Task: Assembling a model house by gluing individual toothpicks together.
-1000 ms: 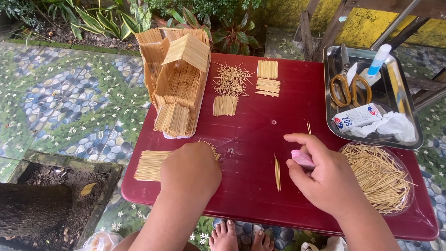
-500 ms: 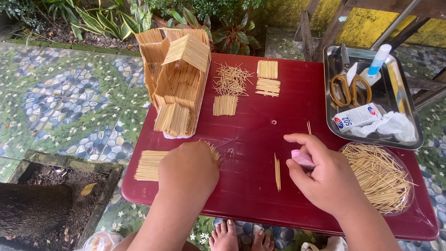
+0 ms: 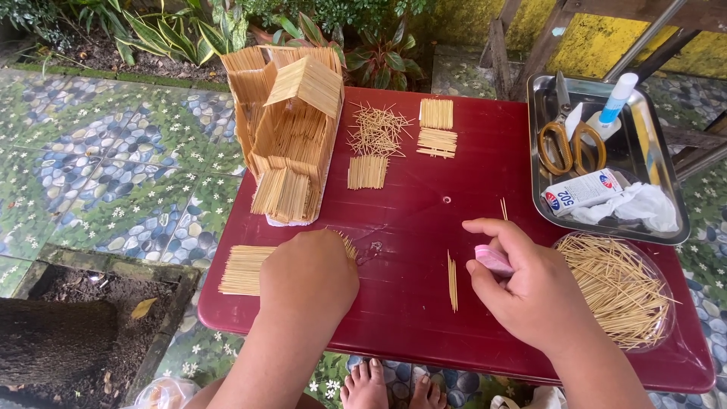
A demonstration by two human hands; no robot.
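small white rectangular carton with red and blue label patches, lying flat in the metal tray at the table's far right corner, touching crumpled white cloth, just below yellow-handled scissors, no signs or screens

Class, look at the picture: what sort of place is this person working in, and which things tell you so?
Probably an outdoor patio or garden corner used for craft work. A red table stands on patterned pebble-look floor tiles, leafy plants grow behind it, and a toothpick house sits on top.
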